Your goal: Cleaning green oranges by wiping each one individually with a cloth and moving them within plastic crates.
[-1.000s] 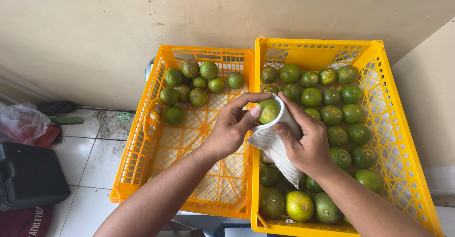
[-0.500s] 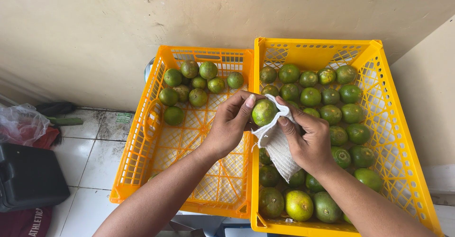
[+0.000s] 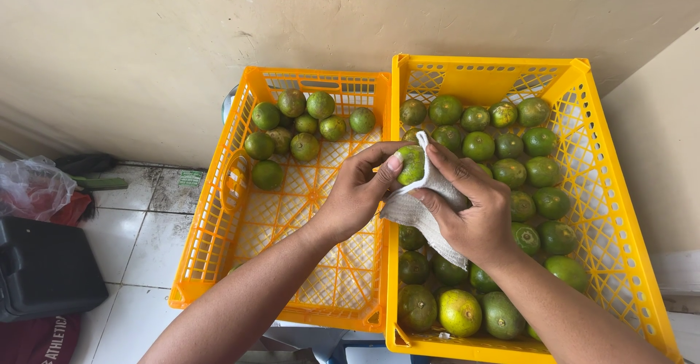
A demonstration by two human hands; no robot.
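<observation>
Above the seam between two yellow plastic crates, we hold a green citrus fruit (image 3: 410,164) in both hands. Our left hand (image 3: 357,193) pinches the fruit between thumb and curled fingers, the thumb tip lying on its near face. Our right hand (image 3: 470,207) presses a pale grey cloth (image 3: 426,207) against the fruit's right and lower sides, fingers closed over the fabric, whose loose end hangs toward the right crate (image 3: 620,211). Compared with the view a second ago, the cloth has travelled from beneath the fruit up around its side, one corner now standing above it, and our right fingers have folded further over; we judge that the fruit is midway through being wiped, not yet ready to be put down. Many similar green fruits (image 3: 510,145) fill the right crate, while the left crate (image 3: 219,218) holds only a small cluster (image 3: 302,127) at its far end. To the left, a black case (image 3: 44,265) and a crumpled plastic bag (image 3: 33,185) rest on the tiled floor (image 3: 120,233).
</observation>
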